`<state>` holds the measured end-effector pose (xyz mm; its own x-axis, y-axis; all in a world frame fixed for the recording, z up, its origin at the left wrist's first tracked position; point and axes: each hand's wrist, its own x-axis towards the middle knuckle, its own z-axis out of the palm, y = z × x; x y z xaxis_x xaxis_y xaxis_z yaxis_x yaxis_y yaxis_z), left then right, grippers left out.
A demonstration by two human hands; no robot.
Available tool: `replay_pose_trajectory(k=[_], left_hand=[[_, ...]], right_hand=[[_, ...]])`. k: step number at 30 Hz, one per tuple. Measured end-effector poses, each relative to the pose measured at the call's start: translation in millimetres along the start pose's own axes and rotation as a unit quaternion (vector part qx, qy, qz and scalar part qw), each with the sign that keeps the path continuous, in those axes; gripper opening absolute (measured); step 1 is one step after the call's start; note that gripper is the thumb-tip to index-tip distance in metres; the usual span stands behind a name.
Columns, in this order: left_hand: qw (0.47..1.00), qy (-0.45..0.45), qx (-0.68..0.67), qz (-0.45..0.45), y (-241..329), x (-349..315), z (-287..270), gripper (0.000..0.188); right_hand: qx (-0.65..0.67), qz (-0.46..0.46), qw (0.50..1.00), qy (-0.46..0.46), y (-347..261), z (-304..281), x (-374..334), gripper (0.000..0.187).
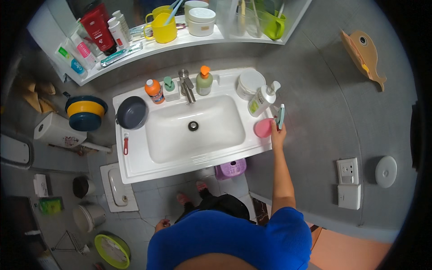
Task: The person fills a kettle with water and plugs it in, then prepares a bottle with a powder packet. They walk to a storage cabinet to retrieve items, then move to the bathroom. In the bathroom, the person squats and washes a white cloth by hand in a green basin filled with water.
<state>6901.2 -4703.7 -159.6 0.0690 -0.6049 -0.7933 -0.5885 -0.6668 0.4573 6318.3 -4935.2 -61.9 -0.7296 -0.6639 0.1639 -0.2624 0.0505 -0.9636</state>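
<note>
My right hand (pixel 278 131) is at the sink counter's right edge, its fingers closed round a slim grey-green item (pixel 281 117) with a pale edge. The item stands upright, and its lower part is hidden by my fingers. A round pink thing (pixel 263 128) lies on the counter against my fingertips. Just behind it stand a white pump bottle (pixel 262 101) and a white lidded tub (pixel 250 83). My left hand (pixel 162 225) hangs low beside my body, away from the counter, with loosely parted fingers and nothing visible in them.
The white sink (pixel 198 148) has a faucet (pixel 185 85) at its back. An orange bottle (pixel 154 91), pump bottles, a dark grey basin (pixel 132 112) and a red-handled peeler-like tool (pixel 126 145) surround it. A toiletry shelf (pixel 180 49) overhangs the back. A purple stool (pixel 231 168) stands underneath.
</note>
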Motion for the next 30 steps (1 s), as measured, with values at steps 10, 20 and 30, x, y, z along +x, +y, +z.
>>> replay_pose_trajectory(k=[10, 20, 30], left_hand=[[0.998, 0.051, -0.017, 0.03, -5, 7, 3, 0.024], [0.983, 0.028, -0.18, -0.021, -88, 31, 35, 0.021], [0.991, 0.044, -0.128, -0.008, -148, 10, 48, 0.021]], right_hand=[[-0.062, -0.037, 0.992, -0.103, 28, -5, 1, 0.027], [-0.342, 0.069, 0.927, -0.138, 49, -47, -9, 0.022], [-0.189, -0.158, 0.967, -0.072, -129, 11, -20, 0.008]])
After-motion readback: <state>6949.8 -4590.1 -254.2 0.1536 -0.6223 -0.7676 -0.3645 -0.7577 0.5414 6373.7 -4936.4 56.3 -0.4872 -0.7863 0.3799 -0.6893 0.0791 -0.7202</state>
